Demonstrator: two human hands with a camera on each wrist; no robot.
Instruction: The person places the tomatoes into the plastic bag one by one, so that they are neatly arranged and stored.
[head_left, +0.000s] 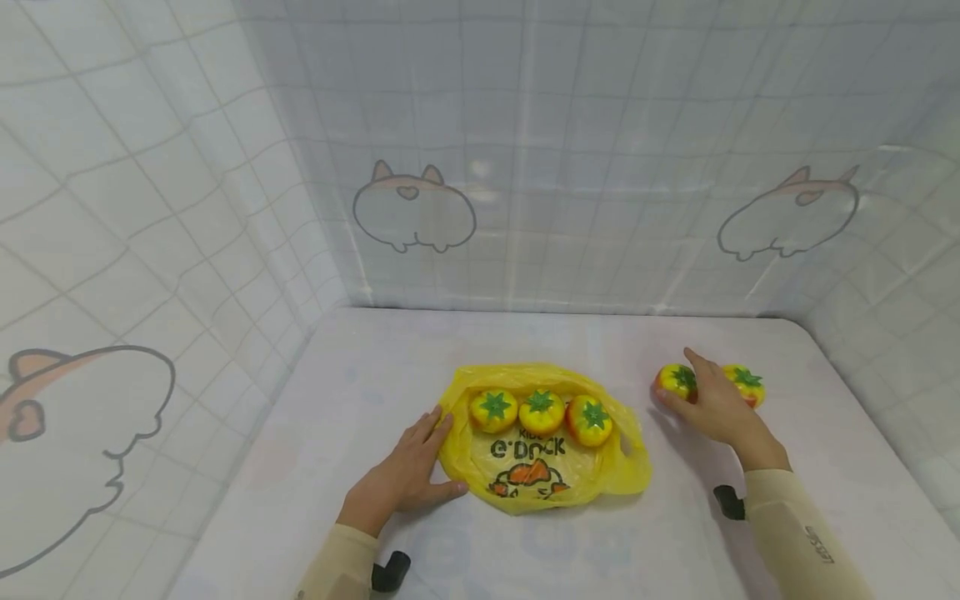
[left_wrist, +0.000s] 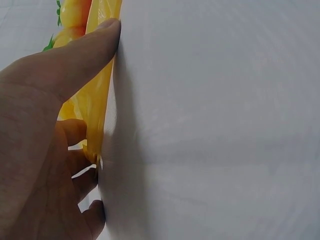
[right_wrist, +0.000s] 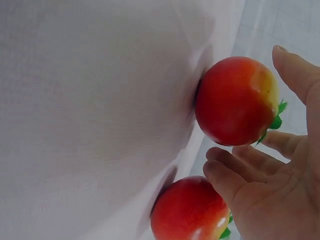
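Note:
A yellow plastic bag (head_left: 517, 504) with printed lettering lies flat on the table, its mouth spread. Across its far part sit three red-and-yellow toy tomatoes (head_left: 541, 412) with green star-shaped leaves. At the bag's left edge rests my left hand (head_left: 408, 471), fingers extended; in the left wrist view its thumb touches the yellow plastic (left_wrist: 102, 90). On the right, my right hand (head_left: 716, 404) reaches over a loose toy tomato (right_wrist: 237, 100), thumb and fingers spread around it with a visible gap at the thumb. Another loose tomato (right_wrist: 187, 210) sits beside that hand, by its fingers.
The white table (head_left: 360, 358) ends at a grid-patterned curtain (head_left: 562, 275) behind. Similar sheeting rises on the left (head_left: 150, 250) and right. A black camera mount sits below each wrist, the left mount (head_left: 391, 572) and the right mount (head_left: 729, 502).

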